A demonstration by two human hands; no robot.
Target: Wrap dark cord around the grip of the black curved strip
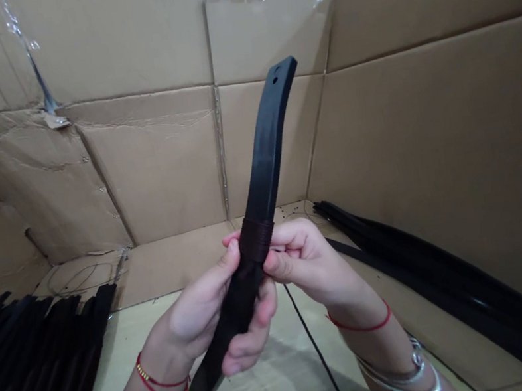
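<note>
We find a matt black curved flat strip (265,147) held upright at centre frame, a dark brown cord binding (257,238) around it; the left hand (210,305) is closed on the strip below the binding; the right hand (308,261) pinches the binding between thumb and fingers; stacked black strips (24,372) lie at lower left.

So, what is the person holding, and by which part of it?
A black curved flat strip: the right hand pinches its dark cord wrapping, and the left hand grips just below that wrapping.
</note>
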